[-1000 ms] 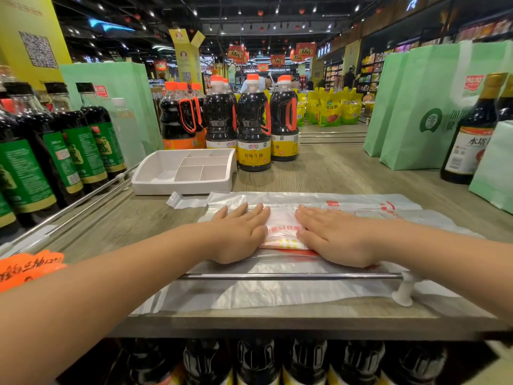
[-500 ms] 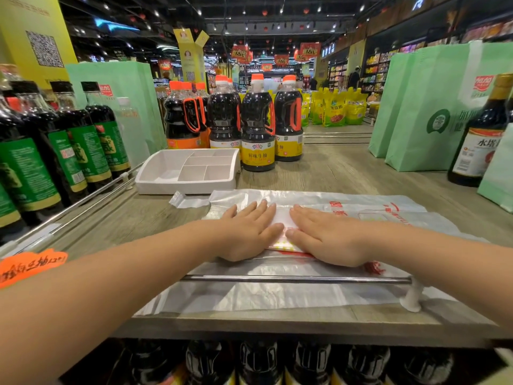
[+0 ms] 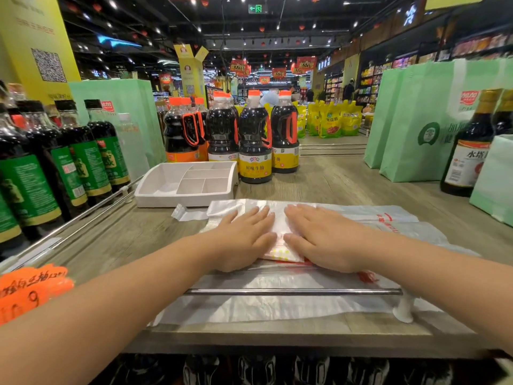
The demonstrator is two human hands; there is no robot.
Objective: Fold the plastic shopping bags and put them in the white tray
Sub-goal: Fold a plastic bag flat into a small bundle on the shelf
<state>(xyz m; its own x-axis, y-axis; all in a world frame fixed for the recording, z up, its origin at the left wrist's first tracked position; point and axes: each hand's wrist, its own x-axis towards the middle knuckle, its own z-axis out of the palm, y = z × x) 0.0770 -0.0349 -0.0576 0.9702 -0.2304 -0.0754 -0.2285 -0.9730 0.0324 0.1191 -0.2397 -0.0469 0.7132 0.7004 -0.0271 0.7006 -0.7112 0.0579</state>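
On shelf (image 3: pixel 333 179), left hand (image 3: pixel 244 240) has neared right hand (image 3: pixel 324 241).

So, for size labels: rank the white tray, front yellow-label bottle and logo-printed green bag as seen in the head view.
1. green bag
2. white tray
3. yellow-label bottle
The tray sits nearer the camera, so that gap is unsure.

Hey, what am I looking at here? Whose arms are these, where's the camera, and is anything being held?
No machine here. The camera sits on a person's head, looking forward and down, so the two bare arms are that person's own. The left hand and right hand lie flat, fingers straight, pressing a folded plastic bag on top of unfolded bags on a wooden shelf. Nothing is gripped. Beyond the left hand sits a divided white tray, with no bags in it. Dark sauce bottles and green bags stand around.
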